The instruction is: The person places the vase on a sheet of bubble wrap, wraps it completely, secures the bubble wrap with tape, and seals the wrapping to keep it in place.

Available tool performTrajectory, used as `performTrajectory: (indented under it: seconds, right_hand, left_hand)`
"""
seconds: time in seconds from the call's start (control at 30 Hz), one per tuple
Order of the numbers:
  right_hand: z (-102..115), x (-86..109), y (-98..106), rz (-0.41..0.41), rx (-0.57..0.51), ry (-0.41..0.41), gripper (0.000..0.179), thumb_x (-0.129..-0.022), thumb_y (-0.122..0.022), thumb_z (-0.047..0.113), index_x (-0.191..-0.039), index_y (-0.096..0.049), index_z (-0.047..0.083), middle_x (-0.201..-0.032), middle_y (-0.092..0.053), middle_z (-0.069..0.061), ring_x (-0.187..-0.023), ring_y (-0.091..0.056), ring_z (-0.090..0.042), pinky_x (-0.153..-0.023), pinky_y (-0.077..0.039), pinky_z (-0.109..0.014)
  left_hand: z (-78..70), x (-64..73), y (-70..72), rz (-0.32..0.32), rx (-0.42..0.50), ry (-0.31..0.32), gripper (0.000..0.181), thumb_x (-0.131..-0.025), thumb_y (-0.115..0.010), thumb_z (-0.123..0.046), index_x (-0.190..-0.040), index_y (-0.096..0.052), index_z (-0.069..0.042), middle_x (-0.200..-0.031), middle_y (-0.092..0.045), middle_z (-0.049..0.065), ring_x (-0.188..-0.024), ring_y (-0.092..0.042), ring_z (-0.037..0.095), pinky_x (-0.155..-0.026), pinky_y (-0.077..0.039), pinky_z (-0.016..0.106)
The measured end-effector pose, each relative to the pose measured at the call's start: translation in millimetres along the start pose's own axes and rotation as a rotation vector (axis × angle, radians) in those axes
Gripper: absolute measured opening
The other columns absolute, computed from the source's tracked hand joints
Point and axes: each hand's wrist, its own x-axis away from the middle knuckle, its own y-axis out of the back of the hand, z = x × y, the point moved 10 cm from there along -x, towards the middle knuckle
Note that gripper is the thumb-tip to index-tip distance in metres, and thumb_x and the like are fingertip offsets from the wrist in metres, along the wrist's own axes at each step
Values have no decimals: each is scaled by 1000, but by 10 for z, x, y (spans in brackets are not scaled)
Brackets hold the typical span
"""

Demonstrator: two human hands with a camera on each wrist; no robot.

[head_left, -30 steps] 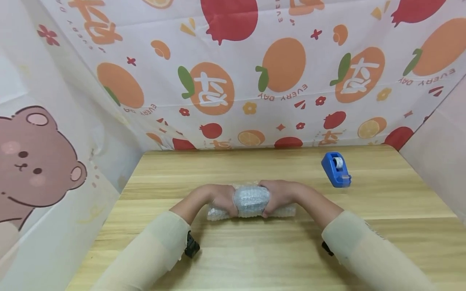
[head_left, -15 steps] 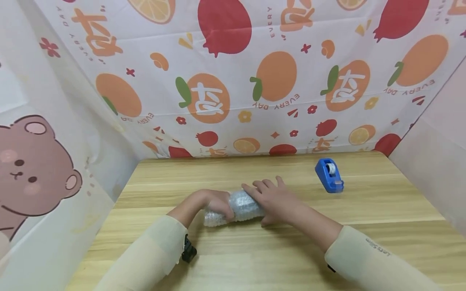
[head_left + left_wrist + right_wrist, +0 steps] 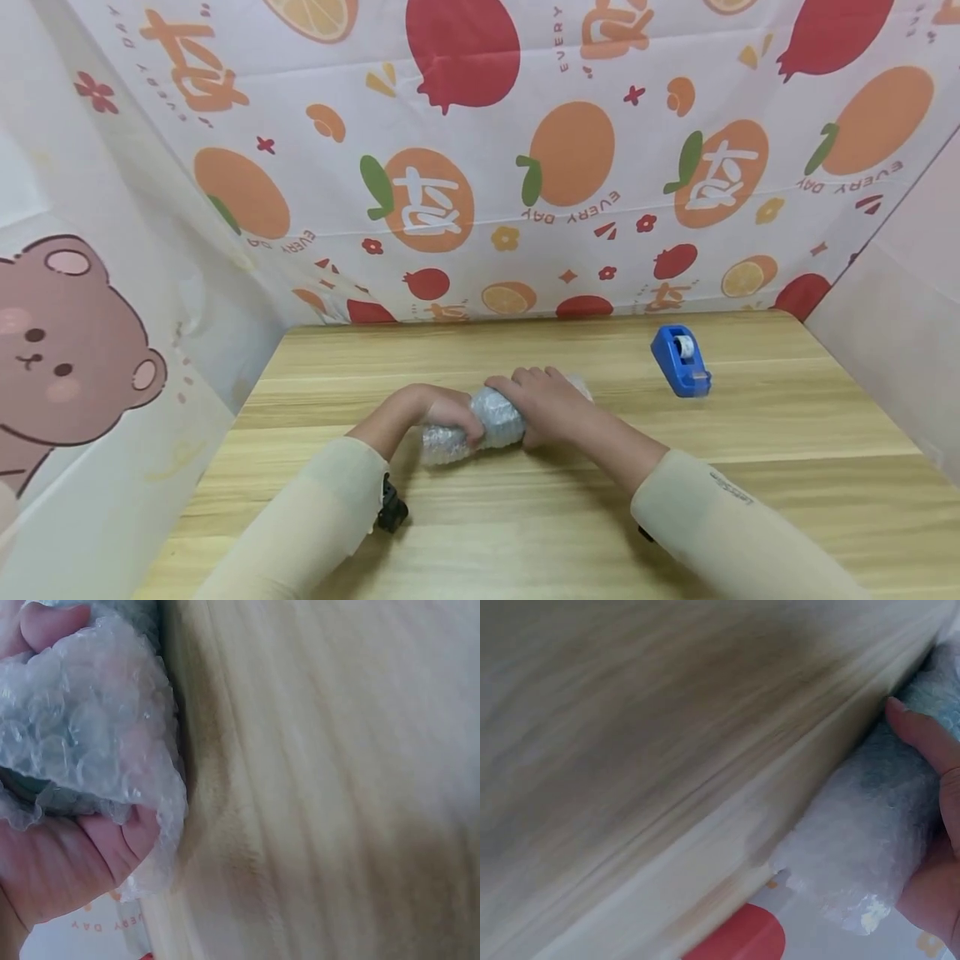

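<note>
A bubble-wrapped bundle lies across the middle of the wooden table, its right end angled toward the back. My left hand grips it near the left end, thumb on the near side. Over its right part curls my right hand, fingers on the far side and thumb on the near side. In the left wrist view the loose end of the bubble wrap flares open past the fingers, with something greenish inside. The right wrist view shows the thumb pressed along the wrap.
A blue tape dispenser with a roll of clear tape stands at the back right of the wooden table. Behind the table hangs a fruit-print cloth. A bear-print cloth covers the left side.
The right hand has loosened, spread its fingers, and taken hold again nearer the bundle's middle. The bundle has turned, its right end swinging away. The left hand keeps its grip.
</note>
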Motion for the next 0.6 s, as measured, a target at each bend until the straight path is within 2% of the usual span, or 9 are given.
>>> performTrajectory:
  seconds: [0.13,0.3,0.47,0.6]
  right_hand:
    - [-44,-60,12,27,-48,-24,92,-62,-90,23,-141,-44,27,-116,-59,-3,-103,-55,-24,-88,-49,-42]
    - [-75,-102,57,46,-74,-44,93,-62,-90,20,-142,-44,30,-118,-58,-3,-105,-54,-22,-87,-49,-41]
    - [-39,-89,-30,79,-101,-34,94,-62,-90,20,-143,-43,31,-120,-57,-3,-105,-53,-22,-86,-50,-41]
    - [-45,-59,-53,94,-106,-54,94,-61,-90,19,-142,-43,32,-120,-57,-2,-105,-54,-22,-84,-50,-41]
  left_hand:
    - [-5,15,48,-34,4,-4,29,-65,-65,-27,-89,-65,-11,-82,-62,-2,-73,-55,11,-66,-48,25]
    - [-61,104,143,-113,-26,0,35,-66,-68,-30,-94,-65,-9,-85,-65,1,-75,-57,12,-66,-50,27]
    - [-85,213,118,-189,-95,-9,31,-69,-70,-31,-89,-64,-9,-80,-65,1,-70,-59,12,-61,-51,27]
    - [-168,291,101,-264,-153,-37,28,-73,-71,-30,-89,-63,-8,-78,-65,2,-67,-59,13,-59,-51,29]
